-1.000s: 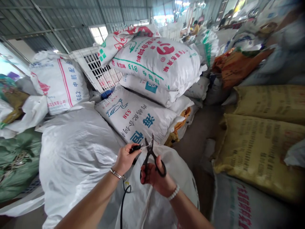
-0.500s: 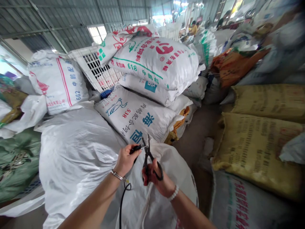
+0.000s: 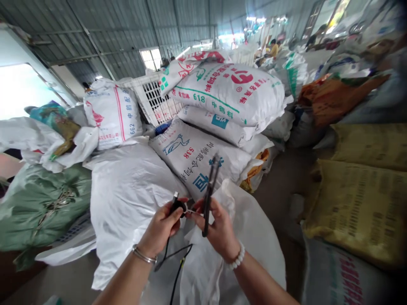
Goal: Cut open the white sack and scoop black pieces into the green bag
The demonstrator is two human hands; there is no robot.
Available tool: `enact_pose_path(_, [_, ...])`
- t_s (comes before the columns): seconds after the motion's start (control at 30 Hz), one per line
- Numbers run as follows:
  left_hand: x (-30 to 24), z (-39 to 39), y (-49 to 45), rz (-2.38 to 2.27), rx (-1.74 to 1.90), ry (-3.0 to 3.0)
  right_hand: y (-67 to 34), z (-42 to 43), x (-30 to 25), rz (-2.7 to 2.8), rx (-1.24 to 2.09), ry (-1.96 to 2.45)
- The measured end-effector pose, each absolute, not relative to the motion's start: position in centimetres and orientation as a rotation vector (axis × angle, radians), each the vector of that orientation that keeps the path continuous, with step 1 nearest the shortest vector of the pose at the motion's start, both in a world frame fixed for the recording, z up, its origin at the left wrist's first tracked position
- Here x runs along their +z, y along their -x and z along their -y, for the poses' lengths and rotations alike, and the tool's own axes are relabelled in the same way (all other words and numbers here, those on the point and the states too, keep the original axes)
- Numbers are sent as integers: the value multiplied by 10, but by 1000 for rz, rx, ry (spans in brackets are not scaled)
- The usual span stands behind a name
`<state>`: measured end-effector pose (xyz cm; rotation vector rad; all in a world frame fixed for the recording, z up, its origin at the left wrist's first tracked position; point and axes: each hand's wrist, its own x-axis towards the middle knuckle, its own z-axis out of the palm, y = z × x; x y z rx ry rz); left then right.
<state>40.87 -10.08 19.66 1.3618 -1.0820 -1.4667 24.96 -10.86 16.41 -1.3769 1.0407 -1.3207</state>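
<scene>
My left hand (image 3: 162, 226) is closed on the plug end of a thin black cable (image 3: 176, 206), which trails down past my wrist. My right hand (image 3: 216, 231) grips black scissors (image 3: 210, 190) with the blades shut and pointing up, while its fingertips pinch a small pale piece at the cable's end. Both hands meet above a large white woven sack (image 3: 244, 237) just in front of me.
Stacked printed white feed sacks (image 3: 229, 91) and a white plastic crate (image 3: 151, 99) fill the middle. Yellow sacks (image 3: 359, 203) lie on the right, a green sack (image 3: 41, 203) on the left. A grey floor strip (image 3: 282, 182) runs between the piles. People sit far back.
The scissors have closed and turned edge-on and upright. My right fingers have come to the cable end beside my left hand. The view has shifted so the piles sit further right.
</scene>
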Motion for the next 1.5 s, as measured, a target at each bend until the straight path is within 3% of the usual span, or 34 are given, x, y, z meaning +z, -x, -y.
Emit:
enact_pose_path(0.4, [201, 33, -482, 1054, -1556, -1253, -324, 43, 181, -1090, -1288, 1385])
enact_pose_path(0.67, [208, 15, -507, 735, -1660, -1110, -311, -15, 147, -1310, -1130, 2219])
enact_pose_path(0.8, [210, 9, -506, 624, -1767, -985, -309, -17, 131, -1442, -1083, 2434])
enact_pose_path(1.03, [212, 1, -499, 533, -1925, -937, -328, -18, 127, -1437, -1034, 2492])
enact_pose_path(1.5, [204, -5, -514, 466, -1884, -1065, -348, -7, 124, -1450, -949, 2566])
